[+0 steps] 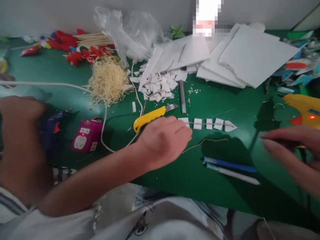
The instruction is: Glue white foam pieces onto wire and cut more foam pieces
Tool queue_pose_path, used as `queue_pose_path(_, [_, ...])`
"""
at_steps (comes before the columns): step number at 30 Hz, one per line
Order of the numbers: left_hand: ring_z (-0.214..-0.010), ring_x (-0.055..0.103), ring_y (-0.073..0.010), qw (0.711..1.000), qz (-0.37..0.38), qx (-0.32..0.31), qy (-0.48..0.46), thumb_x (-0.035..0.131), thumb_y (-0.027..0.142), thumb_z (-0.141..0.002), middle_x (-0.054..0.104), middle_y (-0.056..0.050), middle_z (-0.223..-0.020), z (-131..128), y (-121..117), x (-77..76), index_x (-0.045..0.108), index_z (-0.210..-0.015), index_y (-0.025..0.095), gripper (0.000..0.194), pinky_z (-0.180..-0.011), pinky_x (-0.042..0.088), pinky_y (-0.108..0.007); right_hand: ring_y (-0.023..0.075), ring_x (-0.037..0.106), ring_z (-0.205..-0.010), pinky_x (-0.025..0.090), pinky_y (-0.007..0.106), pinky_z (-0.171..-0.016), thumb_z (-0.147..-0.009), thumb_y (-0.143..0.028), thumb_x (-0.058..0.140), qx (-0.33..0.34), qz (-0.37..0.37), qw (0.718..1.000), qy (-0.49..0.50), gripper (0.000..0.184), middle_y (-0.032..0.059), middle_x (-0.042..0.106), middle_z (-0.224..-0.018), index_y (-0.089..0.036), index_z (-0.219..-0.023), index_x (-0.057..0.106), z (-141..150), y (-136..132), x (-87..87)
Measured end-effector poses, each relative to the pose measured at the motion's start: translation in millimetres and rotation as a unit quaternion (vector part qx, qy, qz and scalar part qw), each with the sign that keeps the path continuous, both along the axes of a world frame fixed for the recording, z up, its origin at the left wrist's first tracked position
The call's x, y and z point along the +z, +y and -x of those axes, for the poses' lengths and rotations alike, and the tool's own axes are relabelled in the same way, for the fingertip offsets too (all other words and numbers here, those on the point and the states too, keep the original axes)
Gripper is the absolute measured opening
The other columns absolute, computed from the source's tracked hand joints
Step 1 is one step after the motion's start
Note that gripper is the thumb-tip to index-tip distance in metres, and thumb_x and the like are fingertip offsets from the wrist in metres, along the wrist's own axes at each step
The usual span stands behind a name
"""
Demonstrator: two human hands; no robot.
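Grey wall (62, 16) behind, green tabletop (225, 100) below. A row of small white foam-like pieces (197, 124) lay right of centre, about midway between the back and front edges, with string running along it. Looked to me like the positioning step; the next move called for a light touch so nothing got knocked crooked.

Left hand (165, 140) was down over the row's left end, just beside a yellow utility knife (152, 116); couldn't tell what its fingers were doing. Right hand (295, 153) had thumb and finger slightly apart, nothing visible between them, near a yellow glue gun (300, 103).

Labels? Glue gun's dark sticker and the purple socket box's (86, 135) markings were too blurry to read.
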State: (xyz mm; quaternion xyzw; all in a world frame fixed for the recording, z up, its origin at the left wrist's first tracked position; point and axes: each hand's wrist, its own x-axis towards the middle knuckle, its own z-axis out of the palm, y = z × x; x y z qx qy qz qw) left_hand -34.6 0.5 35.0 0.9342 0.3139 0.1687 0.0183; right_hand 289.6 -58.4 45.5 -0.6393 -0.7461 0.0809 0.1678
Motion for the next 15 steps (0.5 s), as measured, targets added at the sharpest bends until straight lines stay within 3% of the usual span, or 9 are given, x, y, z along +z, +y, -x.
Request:
queue_pose_path(2, [-0.067, 0.063, -0.0180, 0.999, -0.011, -0.035, 0.008, 0.051, 0.013, -0.100, 0.067, -0.001, -0.073, -15.7, -8.0, -13.4, 0.066, -0.081, 0.020, 0.025, -0.060, 0.048, -0.034, 0.0143, 0.063, -0.054, 0.049, 0.028, -0.050, -0.100, -0.046, 0.056, 0.089, -0.034, 0.996, 0.000, 0.032, -0.0001, 0.073, -0.071, -0.027, -0.081, 0.074, 18.0, 23.1, -1.0])
queue_pose_path(3, [-0.067, 0.063, -0.0181, 0.999, -0.012, -0.047, 0.014, 0.050, 0.013, -0.099, 0.064, -0.001, -0.071, -23.0, -11.2, -17.6, 0.065, -0.079, 0.021, 0.026, -0.059, 0.047, -0.034, 0.0125, 0.063, -0.052, 0.046, 0.026, -0.047, -0.102, -0.040, 0.053, 0.161, -0.050, 0.985, -0.028, 0.032, -0.0005, 0.075, -0.074, -0.026, -0.081, 0.073, 23.8, 31.1, -2.6])
queue_pose_path(5, [-0.067, 0.063, -0.0186, 0.998, -0.017, -0.050, 0.021, 0.051, 0.011, -0.098, 0.062, -0.001, -0.069, -35.4, -15.9, -21.1, 0.064, -0.078, 0.021, 0.026, -0.058, 0.046, -0.034, 0.0133, 0.066, -0.055, 0.045, 0.026, -0.045, -0.104, -0.037, 0.048, 0.239, -0.107, 0.962, -0.077, 0.036, 0.0012, 0.076, -0.074, -0.023, -0.080, 0.071, 28.9, 39.3, -7.8])
queue_pose_path(10, [-0.070, 0.065, -0.0193, 0.999, 0.023, -0.042, 0.022, 0.054, 0.015, -0.097, 0.064, -0.003, -0.073, -56.1, -20.9, -18.0, 0.066, -0.082, 0.020, 0.019, -0.061, 0.051, -0.034, 0.0165, 0.067, -0.053, 0.040, 0.031, -0.042, -0.107, -0.036, 0.042, 0.261, -0.149, 0.943, -0.146, 0.039, 0.0039, 0.076, -0.075, -0.019, -0.091, 0.073, 21.4, 35.2, -21.2])
queue_pose_path(15, [-0.074, 0.069, -0.0199, 0.996, 0.073, -0.035, 0.035, 0.056, 0.020, -0.099, 0.067, -0.004, -0.078, -72.7, -21.8, -17.1, 0.065, -0.085, 0.018, 0.017, -0.061, 0.054, -0.032, 0.0146, 0.067, -0.055, 0.043, 0.027, -0.045, -0.106, -0.030, 0.045, 0.293, -0.127, 0.941, -0.115, 0.033, 0.0008, 0.073, -0.072, -0.021, -0.089, 0.071, 18.9, 36.8, -28.6])
